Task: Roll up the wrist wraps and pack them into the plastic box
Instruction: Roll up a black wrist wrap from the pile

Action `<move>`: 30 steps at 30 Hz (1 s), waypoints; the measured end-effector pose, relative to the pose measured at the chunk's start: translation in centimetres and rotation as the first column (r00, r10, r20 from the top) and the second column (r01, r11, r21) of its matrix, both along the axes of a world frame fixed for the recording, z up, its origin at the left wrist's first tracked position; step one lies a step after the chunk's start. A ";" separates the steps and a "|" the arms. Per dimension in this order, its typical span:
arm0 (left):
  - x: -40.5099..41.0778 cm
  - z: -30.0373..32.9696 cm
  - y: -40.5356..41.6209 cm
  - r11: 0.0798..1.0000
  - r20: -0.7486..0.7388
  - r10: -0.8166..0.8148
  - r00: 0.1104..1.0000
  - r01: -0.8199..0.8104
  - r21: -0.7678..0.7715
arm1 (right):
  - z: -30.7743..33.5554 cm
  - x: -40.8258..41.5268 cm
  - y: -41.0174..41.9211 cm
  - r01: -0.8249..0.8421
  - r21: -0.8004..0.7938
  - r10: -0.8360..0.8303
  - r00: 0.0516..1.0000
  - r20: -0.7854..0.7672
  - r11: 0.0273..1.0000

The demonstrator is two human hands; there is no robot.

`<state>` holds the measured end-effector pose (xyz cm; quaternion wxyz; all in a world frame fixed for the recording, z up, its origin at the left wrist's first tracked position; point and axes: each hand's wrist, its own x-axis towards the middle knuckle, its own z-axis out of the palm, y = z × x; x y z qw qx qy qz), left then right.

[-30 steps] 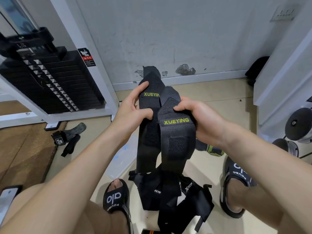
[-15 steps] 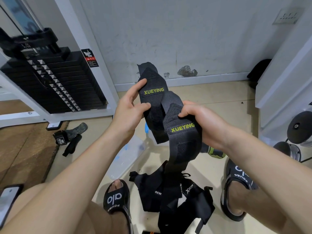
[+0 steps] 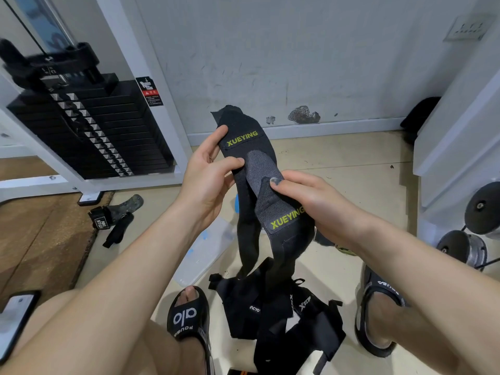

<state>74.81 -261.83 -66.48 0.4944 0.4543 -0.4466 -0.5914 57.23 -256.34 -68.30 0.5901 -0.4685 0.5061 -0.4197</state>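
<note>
Two black wrist wraps with yellow-green "XUEYING" labels are held up in front of me, and their tails hang down to the floor. My left hand (image 3: 208, 174) pinches the upper wrap (image 3: 243, 136) at its label end. My right hand (image 3: 305, 201) grips the lower wrap (image 3: 284, 220), whose grey velcro tab (image 3: 259, 169) lies over the upper wrap. The clear plastic box (image 3: 205, 250) lies on the floor behind the wraps, partly hidden by them and my left arm.
Several more black wraps and straps (image 3: 276, 312) lie heaped on the floor between my two sandalled feet. A black strap and pad (image 3: 113, 220) lie at the left by the weight stack machine (image 3: 89, 131). Dumbbells (image 3: 470, 234) stand at the right. A phone (image 3: 13, 320) rests on my left thigh.
My hands have tilted the two wraps leftward. The lower wrap's end has unfolded, showing its grey velcro tab across the upper wrap. The tails have swung with them.
</note>
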 end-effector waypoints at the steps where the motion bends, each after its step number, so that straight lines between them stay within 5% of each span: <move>1: 0.1 -0.1 -0.1 1.000 -0.026 -0.004 1.000 0.004 0.013 | -0.1 0.1 0.0 0.009 -0.001 -0.009 1.000 -0.006 1.000; 16: 0.2 -0.6 -0.6 0.999 -0.063 0.027 0.998 -0.024 0.043 | 0.0 0.2 0.0 0.078 0.039 -0.079 0.997 0.021 0.996; 22: -0.1 -0.9 -0.6 0.988 0.025 0.149 0.989 -0.150 0.037 | 0.3 -0.4 -0.3 0.304 -0.096 -0.308 0.951 -0.029 0.948; 30: -0.7 -1.1 -0.6 0.998 -0.027 0.048 0.998 -0.047 0.038 | 0.1 0.3 -0.4 0.042 -0.028 -0.039 0.996 0.085 0.999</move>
